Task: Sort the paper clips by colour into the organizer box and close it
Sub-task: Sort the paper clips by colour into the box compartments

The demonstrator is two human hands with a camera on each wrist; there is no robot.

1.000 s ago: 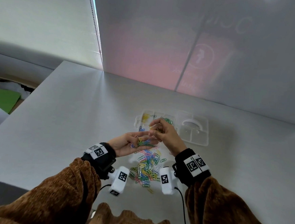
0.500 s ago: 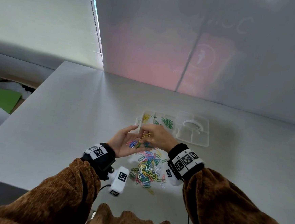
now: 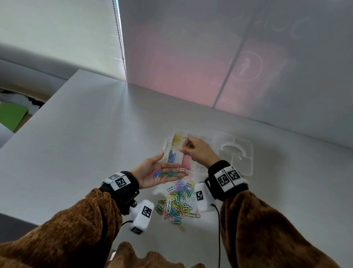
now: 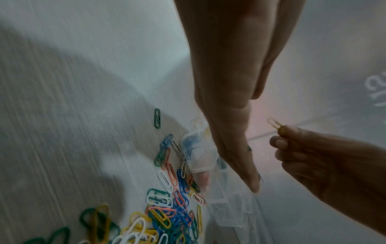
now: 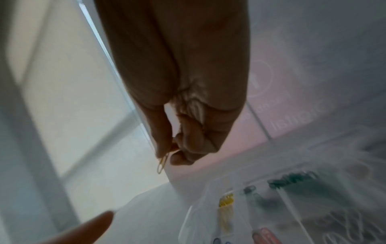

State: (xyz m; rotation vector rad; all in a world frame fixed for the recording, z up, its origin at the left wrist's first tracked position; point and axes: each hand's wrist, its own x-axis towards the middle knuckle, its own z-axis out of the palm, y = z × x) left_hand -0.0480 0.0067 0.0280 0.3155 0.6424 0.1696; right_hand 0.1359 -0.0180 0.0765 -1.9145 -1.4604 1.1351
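R hand pinches yellow clip over organizer box; L hand palm-up.

Right hand covers part of the organizer box; its green compartment is hidden in the head view. Right wrist view motion-blurred; compartment contents smeared.

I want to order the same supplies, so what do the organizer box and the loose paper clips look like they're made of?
Organizer box: clear, glossy, rigid plastic by its look; the table and the sorted clips show through its walls and dividers.

Paper clips: probably wire with a smooth coloured coating, judging by their thin bent loops in solid blue, green, yellow, pink and white. No bare metal shows, so the core is a guess.
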